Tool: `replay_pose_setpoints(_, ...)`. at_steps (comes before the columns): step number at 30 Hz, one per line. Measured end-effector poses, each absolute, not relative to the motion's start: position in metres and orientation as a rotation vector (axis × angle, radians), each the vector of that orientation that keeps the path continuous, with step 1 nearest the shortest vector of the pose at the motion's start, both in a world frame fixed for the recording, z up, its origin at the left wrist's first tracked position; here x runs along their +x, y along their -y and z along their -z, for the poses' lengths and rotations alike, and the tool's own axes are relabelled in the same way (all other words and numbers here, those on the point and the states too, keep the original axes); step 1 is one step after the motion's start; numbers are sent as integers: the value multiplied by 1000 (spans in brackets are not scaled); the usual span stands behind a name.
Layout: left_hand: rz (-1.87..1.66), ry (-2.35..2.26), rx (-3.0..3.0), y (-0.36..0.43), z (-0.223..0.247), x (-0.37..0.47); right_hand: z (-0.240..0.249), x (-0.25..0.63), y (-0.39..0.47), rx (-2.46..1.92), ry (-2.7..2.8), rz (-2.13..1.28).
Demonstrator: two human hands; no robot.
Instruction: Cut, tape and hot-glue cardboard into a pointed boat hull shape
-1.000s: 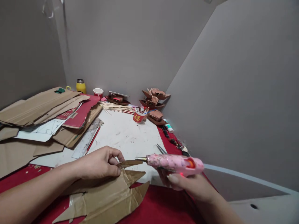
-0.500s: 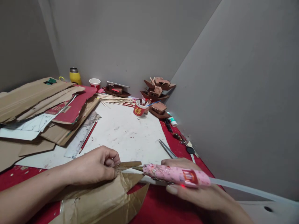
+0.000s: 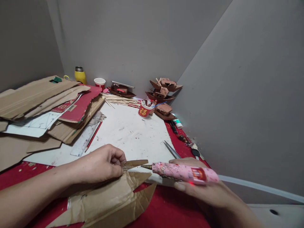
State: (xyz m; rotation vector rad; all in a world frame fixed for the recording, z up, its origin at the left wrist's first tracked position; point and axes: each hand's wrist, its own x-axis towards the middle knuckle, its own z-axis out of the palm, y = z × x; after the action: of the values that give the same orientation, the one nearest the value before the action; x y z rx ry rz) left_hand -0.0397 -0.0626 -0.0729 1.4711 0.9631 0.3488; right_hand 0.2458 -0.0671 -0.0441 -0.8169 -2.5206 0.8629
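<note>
My left hand (image 3: 105, 164) is closed, its thumb and fingers pinching the edge of a folded brown cardboard piece (image 3: 111, 201). This piece has several pointed flaps at its right end. My right hand (image 3: 199, 186) is closed around a pink hot glue gun (image 3: 175, 172), with a long translucent glue stick (image 3: 258, 188) running out of its back to the right. A red light glows on the gun's underside. The metal nozzle points left, close to the upper cardboard flap; whether it touches, I cannot tell. Behind the right hand lie metal tweezers (image 3: 171, 149).
Cardboard sheets (image 3: 35, 98) are piled at left beside a ruler (image 3: 83, 142) and a red pencil (image 3: 93, 136). Thin wooden sticks (image 3: 121, 100), a red paper cup (image 3: 144, 110) and several brown model boats (image 3: 165, 112) stand at the back. Keys (image 3: 195, 152) lie along the right edge.
The whole view has shifted slightly, so the scene sits a little further right and higher. Both hands keep their hold, with the nozzle still near the upper flap.
</note>
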Motion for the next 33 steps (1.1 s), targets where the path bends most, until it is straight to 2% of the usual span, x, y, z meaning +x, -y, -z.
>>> replay_pose_setpoints(17, -413, -845, 1130, 65, 71, -38, 49, 246, 68, -725, 2347, -1025)
replay_pose_setpoints(33, -470, -818, 1012, 71, 73, -32, 47, 242, 72, -834, 2408, -850)
